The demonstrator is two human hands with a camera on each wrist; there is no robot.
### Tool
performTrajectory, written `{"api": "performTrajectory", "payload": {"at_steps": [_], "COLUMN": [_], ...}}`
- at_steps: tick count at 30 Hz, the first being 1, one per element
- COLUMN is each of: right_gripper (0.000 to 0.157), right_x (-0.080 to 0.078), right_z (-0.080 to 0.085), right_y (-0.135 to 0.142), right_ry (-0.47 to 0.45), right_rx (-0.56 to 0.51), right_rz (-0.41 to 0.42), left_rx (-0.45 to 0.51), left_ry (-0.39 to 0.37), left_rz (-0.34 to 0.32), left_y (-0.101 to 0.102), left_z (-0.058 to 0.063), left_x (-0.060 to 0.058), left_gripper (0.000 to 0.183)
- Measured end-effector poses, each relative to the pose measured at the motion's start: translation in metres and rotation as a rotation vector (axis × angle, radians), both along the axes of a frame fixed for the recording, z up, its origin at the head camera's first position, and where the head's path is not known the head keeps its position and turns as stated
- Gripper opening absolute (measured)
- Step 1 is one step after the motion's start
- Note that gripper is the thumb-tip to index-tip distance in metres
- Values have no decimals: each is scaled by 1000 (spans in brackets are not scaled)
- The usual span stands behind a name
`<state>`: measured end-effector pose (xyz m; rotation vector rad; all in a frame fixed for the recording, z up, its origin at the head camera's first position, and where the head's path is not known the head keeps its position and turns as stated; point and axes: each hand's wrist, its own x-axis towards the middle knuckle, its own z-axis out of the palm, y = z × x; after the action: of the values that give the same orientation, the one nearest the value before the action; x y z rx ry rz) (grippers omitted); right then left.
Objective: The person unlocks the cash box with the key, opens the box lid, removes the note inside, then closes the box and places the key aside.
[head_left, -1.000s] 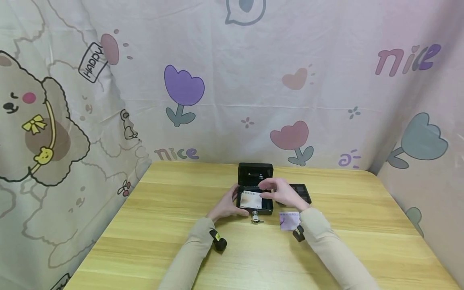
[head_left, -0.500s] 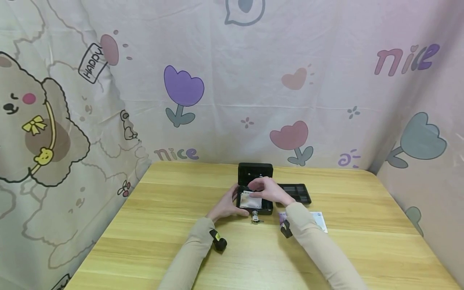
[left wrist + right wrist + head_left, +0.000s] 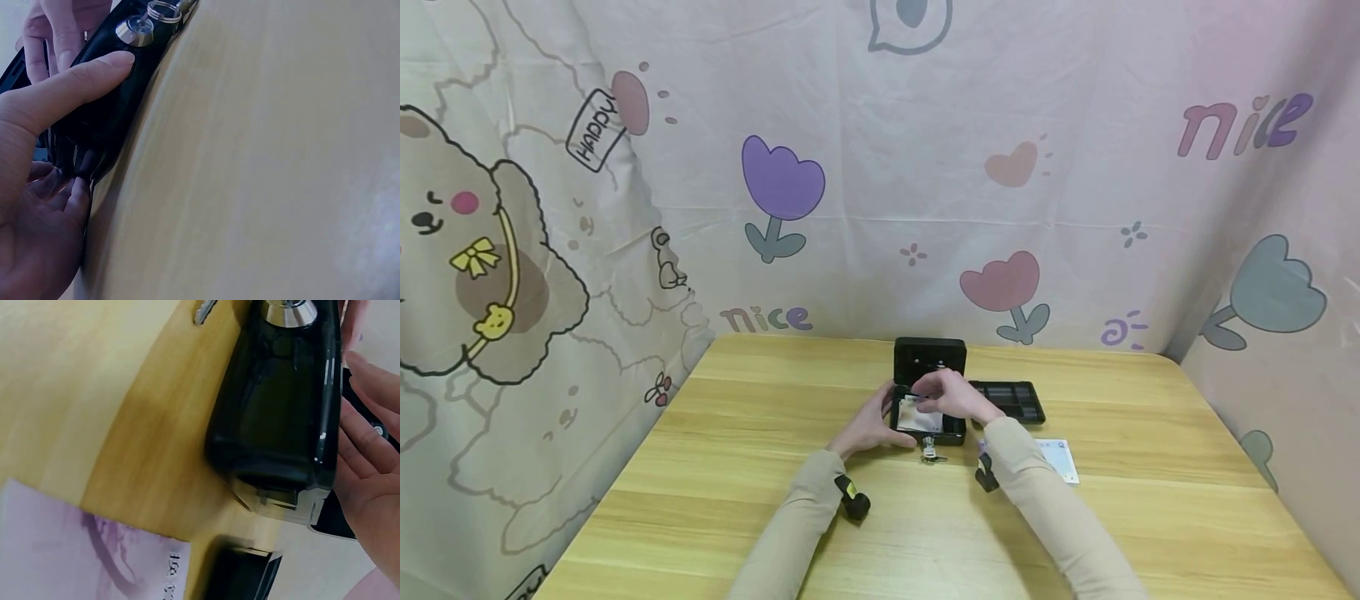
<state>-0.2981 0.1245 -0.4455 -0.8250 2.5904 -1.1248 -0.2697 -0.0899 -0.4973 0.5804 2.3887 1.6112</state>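
A small black cash box (image 3: 953,437) stands with its lid (image 3: 929,352) raised, and banknotes (image 3: 916,419) lie inside. My left hand (image 3: 867,427) grips the box's left side; its thumb (image 3: 94,80) lies along the front wall beside the silver lock (image 3: 135,31), the other fingers round the side. My right hand (image 3: 953,395) reaches over the right part of the box. Its fingers (image 3: 369,434) point down into it, spread apart, with fingertips right at the banknotes.
A black compartment tray (image 3: 1021,400) lies to the right of the box. In front of it, partly behind the right sleeve, is paper money (image 3: 1060,460) with a purple part (image 3: 94,556). Keys (image 3: 932,457) hang from the lock. A patterned cloth (image 3: 865,275) backs the table.
My right hand has moved left and lower over the banknotes in the box, uncovering more of the tray and the paper money at the right. My left hand has kept its grip.
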Motion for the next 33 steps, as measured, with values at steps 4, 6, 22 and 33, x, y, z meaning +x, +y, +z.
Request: {"api": "performTrajectory", "payload": {"at_steps": [4,6,22,33], "right_gripper": [35,35,37,34], "right_x": [-2,-3,0,2], "right_z": [-5,-7,-8,-8], "right_y": [-1,-1,-2,-1], "right_ry": [-15,-17,-21,39], "right_rx": [0,0,17,42], "right_rz": [-10,-11,17,-7], "left_rx": [0,2,9,6], "left_ry": [-2,0,61,18], "left_rz": [0,0,-23,-1], "left_y": [0,0,0,0], "left_z": [-1,-2,-3,-2], "left_x": [0,0,-2,-1], "left_gripper": [118,118,118,117]}}
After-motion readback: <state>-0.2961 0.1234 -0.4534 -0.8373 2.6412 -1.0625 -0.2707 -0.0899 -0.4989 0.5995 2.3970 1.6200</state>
